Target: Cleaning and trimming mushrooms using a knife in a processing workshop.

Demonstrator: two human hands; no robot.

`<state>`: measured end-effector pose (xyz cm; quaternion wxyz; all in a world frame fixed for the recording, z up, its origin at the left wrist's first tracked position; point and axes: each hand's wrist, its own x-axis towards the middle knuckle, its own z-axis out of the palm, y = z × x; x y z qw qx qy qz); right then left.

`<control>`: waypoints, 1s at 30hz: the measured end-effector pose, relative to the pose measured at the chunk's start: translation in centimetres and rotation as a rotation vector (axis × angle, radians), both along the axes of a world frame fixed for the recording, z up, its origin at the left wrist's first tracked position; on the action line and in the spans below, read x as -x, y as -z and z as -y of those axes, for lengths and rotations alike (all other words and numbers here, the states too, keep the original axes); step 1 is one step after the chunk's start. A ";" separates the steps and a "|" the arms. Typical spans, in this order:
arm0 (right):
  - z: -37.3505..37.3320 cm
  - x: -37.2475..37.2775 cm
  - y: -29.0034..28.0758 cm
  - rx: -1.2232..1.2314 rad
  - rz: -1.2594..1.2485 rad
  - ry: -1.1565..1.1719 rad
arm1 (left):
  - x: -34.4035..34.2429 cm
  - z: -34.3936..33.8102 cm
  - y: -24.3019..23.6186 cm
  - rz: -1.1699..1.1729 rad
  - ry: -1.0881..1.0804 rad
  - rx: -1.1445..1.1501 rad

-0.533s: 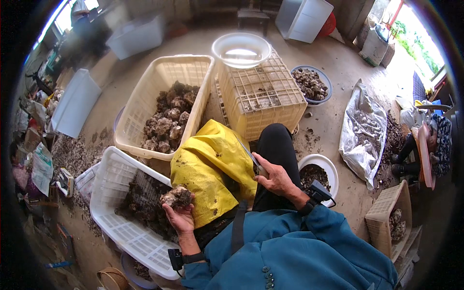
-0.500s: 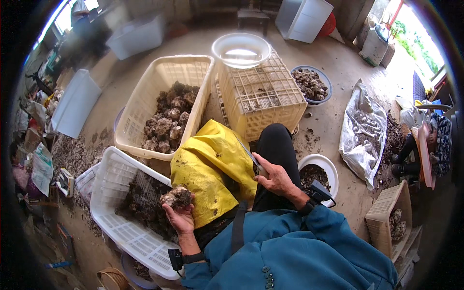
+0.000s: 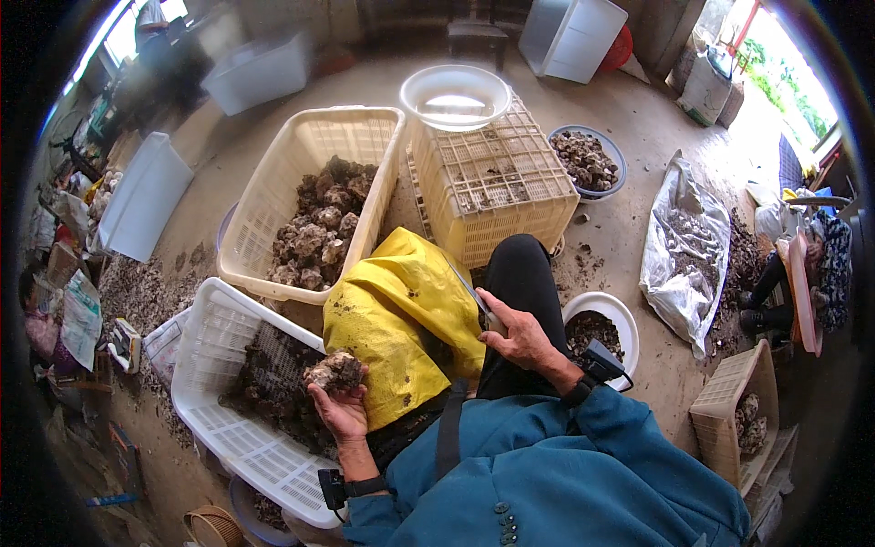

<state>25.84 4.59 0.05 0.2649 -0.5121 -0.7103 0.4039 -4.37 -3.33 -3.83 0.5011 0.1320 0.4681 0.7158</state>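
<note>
My left hand point(image 3: 344, 416) is closed around a lumpy, soil-crusted brown root clump point(image 3: 332, 372), holding it beside the yellow cloth point(image 3: 387, 305) spread over my left leg. In my right hand point(image 3: 523, 334) is a knife point(image 3: 492, 321), its narrow blade pointing forward and left across the cloth. The blade is apart from the clump. Just left of my left hand stands a white slotted crate point(image 3: 196, 365) with dark soil and dirty clumps inside. Beyond it, a cream crate point(image 3: 244, 214) holds many similar root clumps point(image 3: 314, 239).
An upturned cream crate point(image 3: 519, 173) carries a white basin point(image 3: 456, 114). To the right are a tub of brown pieces point(image 3: 583, 162), a white bucket point(image 3: 627, 337) of dark bits and a silvery sack point(image 3: 665, 273). At the far right a person's legs point(image 3: 770, 292) show.
Almost nothing differs; the view has shifted very slightly. Both hands keep their hold on the root clump and the knife.
</note>
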 end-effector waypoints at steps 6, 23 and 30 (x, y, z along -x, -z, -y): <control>0.0 0.0 0.0 -0.001 -0.010 0.004 | -0.1 0.0 -0.4 -0.011 0.005 0.008; 0.1 0.2 0.1 -0.054 0.034 0.000 | -0.1 0.0 -0.4 0.010 -0.002 0.008; 0.1 0.3 0.0 -0.032 0.074 -0.001 | -0.1 0.0 -0.4 0.039 -0.012 0.020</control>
